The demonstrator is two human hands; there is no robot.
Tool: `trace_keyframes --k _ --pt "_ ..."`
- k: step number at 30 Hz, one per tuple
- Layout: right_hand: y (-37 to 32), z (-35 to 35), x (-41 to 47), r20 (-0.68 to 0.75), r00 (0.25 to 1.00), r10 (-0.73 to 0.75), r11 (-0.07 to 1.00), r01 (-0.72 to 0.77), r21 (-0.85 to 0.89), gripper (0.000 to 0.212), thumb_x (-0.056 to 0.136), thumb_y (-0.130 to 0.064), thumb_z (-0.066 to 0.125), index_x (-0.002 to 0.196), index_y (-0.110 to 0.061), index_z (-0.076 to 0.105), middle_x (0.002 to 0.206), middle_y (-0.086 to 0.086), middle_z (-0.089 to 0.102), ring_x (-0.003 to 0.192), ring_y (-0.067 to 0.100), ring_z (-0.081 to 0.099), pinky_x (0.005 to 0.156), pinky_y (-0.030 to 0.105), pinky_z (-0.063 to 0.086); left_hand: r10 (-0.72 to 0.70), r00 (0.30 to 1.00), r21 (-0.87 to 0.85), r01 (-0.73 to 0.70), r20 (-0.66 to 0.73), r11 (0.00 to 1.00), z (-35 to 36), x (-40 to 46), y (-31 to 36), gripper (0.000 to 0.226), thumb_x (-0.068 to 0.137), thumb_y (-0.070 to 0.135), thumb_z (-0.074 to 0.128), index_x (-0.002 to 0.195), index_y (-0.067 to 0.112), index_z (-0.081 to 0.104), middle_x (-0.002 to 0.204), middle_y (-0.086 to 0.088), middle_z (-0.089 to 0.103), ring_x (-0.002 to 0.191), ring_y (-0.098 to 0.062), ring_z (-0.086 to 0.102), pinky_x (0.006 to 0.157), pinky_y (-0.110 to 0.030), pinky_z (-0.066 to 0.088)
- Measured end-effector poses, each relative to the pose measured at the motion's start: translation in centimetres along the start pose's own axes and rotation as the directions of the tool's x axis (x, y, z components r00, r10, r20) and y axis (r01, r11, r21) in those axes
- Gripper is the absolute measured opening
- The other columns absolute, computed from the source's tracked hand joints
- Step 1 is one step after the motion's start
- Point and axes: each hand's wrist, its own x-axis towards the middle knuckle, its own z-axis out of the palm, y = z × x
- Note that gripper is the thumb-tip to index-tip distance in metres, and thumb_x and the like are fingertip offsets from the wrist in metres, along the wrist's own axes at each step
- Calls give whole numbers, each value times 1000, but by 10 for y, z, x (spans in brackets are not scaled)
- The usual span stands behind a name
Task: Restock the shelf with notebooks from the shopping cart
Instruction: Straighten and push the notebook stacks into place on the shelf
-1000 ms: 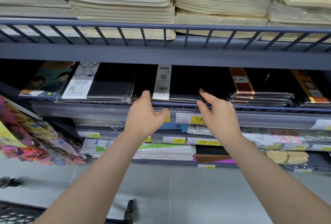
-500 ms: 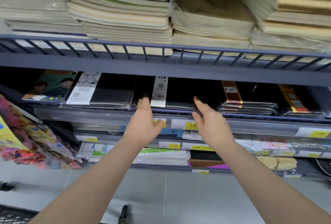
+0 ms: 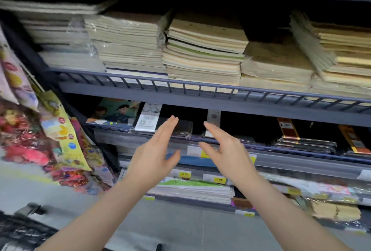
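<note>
Stationery aisle: both hands, left hand (image 3: 154,150) and right hand (image 3: 224,150), fingers spread and empty, hover before the black notebooks (image 3: 181,126) (probably just placed).

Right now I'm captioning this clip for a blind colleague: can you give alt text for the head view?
Two open, empty hands, left hand and right hand, reach toward black wrapped notebooks on a grey store shelf. Stacks of tan notebooks fill the tier above; yellow price tags line the rails below.

Bare forearms, no sleeves, ringless fingers (image 3: 172,122)
</note>
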Motion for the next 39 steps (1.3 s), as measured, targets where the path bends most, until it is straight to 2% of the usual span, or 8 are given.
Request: trace_keyframes --k 7,13,18,23,28,33,36,39 --pt "-25 52 29 -20 998 67 998 -66 17 66 89 -49 50 141 -50 11 153 -9 25 98 23 60 86 40 47 -238 967 139 249 -86 959 -25 12 -72 70 91 40 52 148 25 14 154 3 25 119 -25 53 82 -38 48" --pt "-22 68 48 -175 984 33 997 -20 78 53 86 -40 59 136 -38 40 76 -5 53 69 21 55 64 39 50 -176 968 -1 179 -178 984 -21 30 -96 54 87 34 60 135 14 44 127 -6 54 116 -25 51 89 -37 44" --pt "-21 67 58 -177 982 59 998 -58 14 57 84 -47 58 137 -43 37 85 1 53 75 23 56 70 42 50 -166 975 -26 164 -147 986 -19 38 -105 56 87 37 59 133 10 42 123 -9 52 99 -30 56 77 -32 40" --pt "-20 68 56 -118 992 42 999 -45 -23 63 87 -46 55 141 -47 22 78 -11 48 73 17 58 67 39 52 -190 979 -12 190 -70 982 -12 43 -113 47 87 41 57 116 7 43 49 -1 39 41 -16 37 44 -33 31" --pt "-18 68 68 -154 986 61 998 -63 -5 63 87 -44 55 141 -45 23 65 5 59 71 21 64 66 41 54 -204 972 -73 196 -119 978 -8 53 -115 44 83 39 64 74 9 33 50 -1 30 43 -14 26 43 -30 19" --pt "-16 72 63 -119 972 201 978 -207 -39 95 76 -51 67 147 -32 8 80 3 62 74 24 62 67 41 55 -310 950 -57 311 25 949 -1 48 -127 65 72 53 68 107 3 46 63 -4 50 54 -17 44 51 -32 35" --pt "-13 76 66 -105 968 230 962 -242 -123 46 79 -53 63 102 -15 52 61 -4 45 69 27 52 55 33 41 -298 953 -126 290 -50 949 7 49 -130 51 77 50 64 69 6 41 54 -5 36 48 -16 30 47 -28 23" --pt "-14 76 69 -140 965 221 963 -239 -127 43 81 -52 61 70 -13 45 58 -1 48 67 29 51 49 30 31 -302 947 -75 295 -110 953 8 57 -125 58 77 48 67 57 12 27 49 -4 30 46 -17 28 46 -31 20"
